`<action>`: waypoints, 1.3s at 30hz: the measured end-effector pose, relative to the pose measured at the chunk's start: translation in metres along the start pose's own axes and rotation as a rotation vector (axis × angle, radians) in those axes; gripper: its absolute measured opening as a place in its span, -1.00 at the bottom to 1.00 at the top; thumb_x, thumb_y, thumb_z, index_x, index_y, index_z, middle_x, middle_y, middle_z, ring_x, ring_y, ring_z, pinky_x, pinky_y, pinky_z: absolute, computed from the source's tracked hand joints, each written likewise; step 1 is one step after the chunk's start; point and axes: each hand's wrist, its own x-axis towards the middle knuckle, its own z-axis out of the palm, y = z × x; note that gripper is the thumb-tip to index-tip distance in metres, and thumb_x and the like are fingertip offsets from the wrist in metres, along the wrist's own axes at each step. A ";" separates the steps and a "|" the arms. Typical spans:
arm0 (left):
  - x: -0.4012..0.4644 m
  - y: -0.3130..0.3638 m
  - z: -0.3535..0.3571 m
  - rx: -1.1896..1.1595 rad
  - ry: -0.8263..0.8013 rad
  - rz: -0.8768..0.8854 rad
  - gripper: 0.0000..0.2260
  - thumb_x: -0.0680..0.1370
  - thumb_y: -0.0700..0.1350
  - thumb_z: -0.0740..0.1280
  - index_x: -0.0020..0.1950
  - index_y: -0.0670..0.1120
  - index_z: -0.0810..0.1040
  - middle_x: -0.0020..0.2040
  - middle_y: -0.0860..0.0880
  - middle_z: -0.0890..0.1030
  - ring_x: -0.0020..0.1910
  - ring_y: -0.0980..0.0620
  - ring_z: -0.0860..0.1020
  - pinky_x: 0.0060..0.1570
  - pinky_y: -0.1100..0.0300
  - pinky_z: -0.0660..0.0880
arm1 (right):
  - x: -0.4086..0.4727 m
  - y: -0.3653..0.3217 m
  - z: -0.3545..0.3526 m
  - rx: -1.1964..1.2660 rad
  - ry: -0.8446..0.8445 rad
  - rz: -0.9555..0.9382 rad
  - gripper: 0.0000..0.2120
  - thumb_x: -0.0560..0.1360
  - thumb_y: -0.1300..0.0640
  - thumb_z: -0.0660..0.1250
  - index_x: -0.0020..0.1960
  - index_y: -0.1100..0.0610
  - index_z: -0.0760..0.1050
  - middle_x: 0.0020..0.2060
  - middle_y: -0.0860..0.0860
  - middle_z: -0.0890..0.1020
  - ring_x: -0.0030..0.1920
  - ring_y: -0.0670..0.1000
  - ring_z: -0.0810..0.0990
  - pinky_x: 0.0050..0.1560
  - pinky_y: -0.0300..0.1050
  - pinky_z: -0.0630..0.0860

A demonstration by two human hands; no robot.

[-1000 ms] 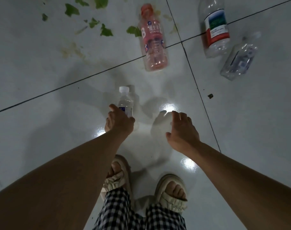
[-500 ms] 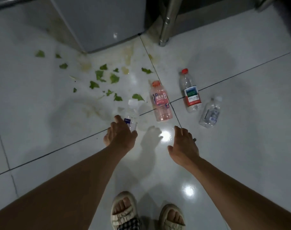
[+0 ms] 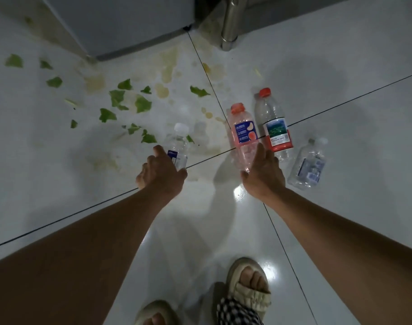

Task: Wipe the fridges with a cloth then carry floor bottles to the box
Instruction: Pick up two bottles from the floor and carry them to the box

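Right hand (image 3: 263, 174) is now reaching, fingers straight, onto pink bottle (image 3: 243, 139); left hand (image 3: 161, 172) is still gripping small clear bottle (image 3: 178, 146) (white cap).

left hand (image 3: 161, 171) hides the small bottle's (image 3: 178, 146) base and its own fingertips | right hand (image 3: 263, 174) covers the pink bottle's (image 3: 242, 137) lower end | fridge (image 3: 120, 22) and metal leg (image 3: 229, 22) cut off at top edge | bottle label print too small to read | sandals (image 3: 247, 285) cut off at bottom edge
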 end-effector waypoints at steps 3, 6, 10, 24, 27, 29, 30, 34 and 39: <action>0.016 0.010 0.025 -0.005 0.010 0.028 -0.41 0.46 0.05 0.38 0.33 -0.14 0.17 0.24 -0.18 0.47 0.19 -0.20 0.47 0.08 -0.06 0.41 | 0.025 0.012 0.018 -0.007 0.054 0.010 -0.18 0.50 -0.06 0.34 0.51 0.16 -0.10 0.43 0.19 0.21 0.39 0.20 0.29 0.30 0.10 0.38; 0.030 0.019 0.043 -0.003 0.023 0.061 -0.40 0.46 0.05 0.38 0.35 -0.14 0.16 0.25 -0.18 0.47 0.20 -0.20 0.47 0.10 -0.05 0.41 | 0.043 0.019 0.031 -0.036 0.108 0.042 -0.16 0.48 -0.12 0.33 0.51 0.17 -0.09 0.45 0.20 0.20 0.40 0.21 0.27 0.30 0.13 0.39; 0.041 0.027 0.057 0.002 0.030 0.080 -0.37 0.46 0.07 0.38 0.37 -0.14 0.14 0.25 -0.17 0.46 0.20 -0.20 0.47 0.12 -0.08 0.42 | 0.055 0.025 0.041 -0.025 0.183 0.083 -0.15 0.43 -0.16 0.38 0.48 0.17 -0.01 0.35 0.20 0.34 0.29 0.20 0.41 0.20 0.14 0.48; 0.012 0.059 0.012 0.103 0.040 0.114 -0.41 0.45 0.07 0.38 0.31 -0.13 0.19 0.23 -0.17 0.48 0.17 -0.20 0.48 0.07 -0.06 0.42 | 0.026 0.027 -0.011 0.048 0.037 0.108 -0.37 0.52 -0.09 0.28 0.38 0.25 0.12 0.24 0.25 0.43 0.19 0.21 0.45 0.15 0.05 0.47; -0.016 0.076 -0.021 0.110 0.026 0.146 -0.45 0.46 0.05 0.37 0.28 -0.13 0.19 0.22 -0.18 0.48 0.17 -0.21 0.49 0.10 -0.07 0.42 | -0.002 0.024 -0.050 0.013 0.039 0.095 -0.35 0.53 -0.13 0.24 0.40 0.26 0.11 0.25 0.25 0.43 0.20 0.21 0.45 0.15 0.02 0.47; -0.038 0.089 -0.047 0.122 0.026 0.166 -0.46 0.47 0.05 0.37 0.29 -0.13 0.19 0.22 -0.18 0.48 0.17 -0.22 0.48 0.10 -0.08 0.42 | -0.023 0.022 -0.079 0.009 0.038 0.092 -0.32 0.53 -0.15 0.23 0.41 0.27 0.09 0.26 0.24 0.42 0.22 0.19 0.44 0.15 0.00 0.47; -0.049 0.097 -0.060 0.132 0.026 0.180 -0.45 0.47 0.05 0.37 0.29 -0.14 0.18 0.23 -0.19 0.48 0.17 -0.22 0.48 0.11 -0.08 0.42 | -0.034 0.021 -0.096 0.012 0.039 0.091 -0.31 0.53 -0.16 0.23 0.41 0.27 0.09 0.26 0.24 0.42 0.22 0.19 0.44 0.15 0.00 0.47; -0.099 0.130 -0.117 0.176 0.017 0.224 -0.41 0.46 0.07 0.37 0.33 -0.14 0.17 0.24 -0.19 0.47 0.20 -0.21 0.48 0.15 -0.09 0.45 | -0.077 0.016 -0.164 0.041 0.058 0.095 -0.32 0.51 -0.17 0.25 0.40 0.25 0.11 0.24 0.22 0.43 0.21 0.17 0.44 0.16 -0.02 0.47; -0.166 0.176 -0.188 0.179 0.049 0.315 -0.40 0.46 0.05 0.37 0.36 -0.15 0.19 0.21 -0.19 0.49 0.17 -0.18 0.49 0.13 -0.09 0.47 | -0.129 0.014 -0.253 0.023 0.093 0.102 -0.32 0.49 -0.16 0.28 0.39 0.23 0.11 0.20 0.19 0.43 0.20 0.14 0.42 0.11 -0.04 0.50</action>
